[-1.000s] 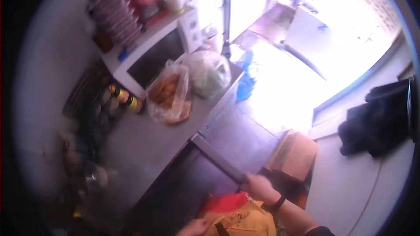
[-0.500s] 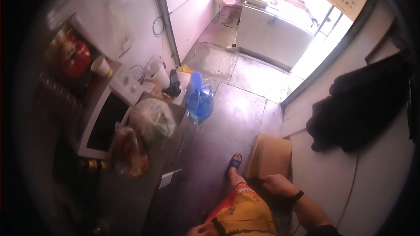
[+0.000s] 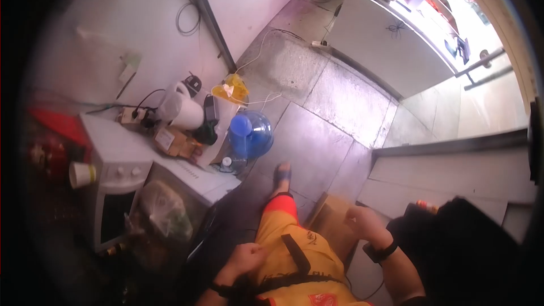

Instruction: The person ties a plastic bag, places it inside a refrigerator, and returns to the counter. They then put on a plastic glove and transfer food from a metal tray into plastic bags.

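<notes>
My left hand is loosely closed beside my waist, at the yellow apron, with nothing seen in it. Raised in front of my right side, my right hand is curled into a fist that shows nothing held. A brown cardboard box lies below and beside that hand, partly hidden by it and by the apron. Ahead on the left stands a large blue water bottle with a blue cap, apart from both hands.
A low counter on the left carries a white kettle and a small box. A microwave, paper cup and plastic bag are further left. Dark clothing hangs on the right. A white counter stands ahead on the tiled floor.
My view has moved forward and turned, bringing the bottle and kettle closer. My left hand has come up into fuller view; the right hand stays closed near the box.
</notes>
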A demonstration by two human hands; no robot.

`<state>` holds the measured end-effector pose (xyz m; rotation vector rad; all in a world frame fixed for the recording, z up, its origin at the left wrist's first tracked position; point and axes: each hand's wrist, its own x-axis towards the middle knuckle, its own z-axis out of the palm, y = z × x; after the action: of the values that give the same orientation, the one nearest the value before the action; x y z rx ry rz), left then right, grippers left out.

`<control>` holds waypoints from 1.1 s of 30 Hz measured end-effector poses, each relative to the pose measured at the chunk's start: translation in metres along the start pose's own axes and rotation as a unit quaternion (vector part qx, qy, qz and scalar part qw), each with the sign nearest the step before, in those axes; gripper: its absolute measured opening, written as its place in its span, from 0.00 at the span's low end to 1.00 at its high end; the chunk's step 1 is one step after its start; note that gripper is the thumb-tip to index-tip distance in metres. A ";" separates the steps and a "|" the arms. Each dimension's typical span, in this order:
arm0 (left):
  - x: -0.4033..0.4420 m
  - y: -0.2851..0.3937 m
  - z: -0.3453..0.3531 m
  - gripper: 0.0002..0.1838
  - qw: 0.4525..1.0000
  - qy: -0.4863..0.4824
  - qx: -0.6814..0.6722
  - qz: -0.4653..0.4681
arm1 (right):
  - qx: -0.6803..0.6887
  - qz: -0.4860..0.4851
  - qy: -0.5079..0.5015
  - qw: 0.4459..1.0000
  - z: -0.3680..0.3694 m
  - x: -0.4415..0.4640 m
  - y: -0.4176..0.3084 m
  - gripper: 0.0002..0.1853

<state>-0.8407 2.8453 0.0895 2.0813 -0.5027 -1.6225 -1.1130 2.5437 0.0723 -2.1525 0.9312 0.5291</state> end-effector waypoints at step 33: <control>0.721 1.017 -0.404 0.25 0.939 -0.049 0.276 0.201 | 0.348 -0.015 0.008 0.937 -0.752 0.637 -0.001 0.21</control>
<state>-0.2847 1.6601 0.1561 2.0686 -1.4570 -1.4479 -0.6332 1.6900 0.1820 -1.5225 0.9189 0.1247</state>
